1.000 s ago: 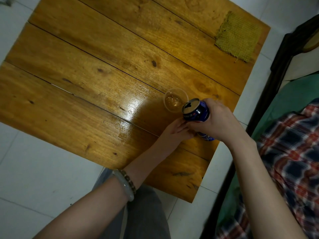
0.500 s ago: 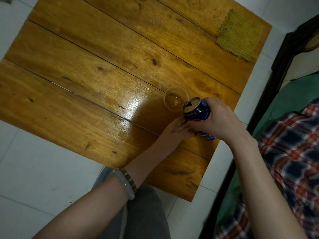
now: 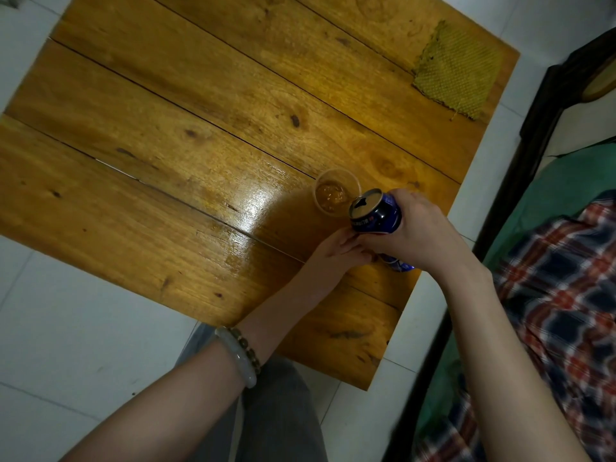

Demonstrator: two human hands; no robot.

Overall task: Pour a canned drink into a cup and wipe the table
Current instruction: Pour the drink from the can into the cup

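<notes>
A clear plastic cup [image 3: 333, 191] with amber drink in it stands on the wooden table [image 3: 200, 135], near its right edge. My right hand [image 3: 420, 235] grips a dark blue can [image 3: 376, 215] from the right. The can is tilted, and its open top leans over the cup's near right rim. My left hand [image 3: 330, 258] reaches in from below with its fingers together. Its fingertips lie against the underside of the can, partly hidden by my right thumb. A green-yellow woven cloth [image 3: 456, 71] lies flat at the table's far right corner.
White floor tiles [image 3: 66, 328] surround the table. A dark wooden frame [image 3: 530, 145] runs close along the table's right side, with green fabric and a plaid cloth [image 3: 566, 295] behind it. My grey-trousered knee [image 3: 276, 411] is at the near edge.
Hands, can and cup keep nearly the same pose. Only the view has shifted slightly.
</notes>
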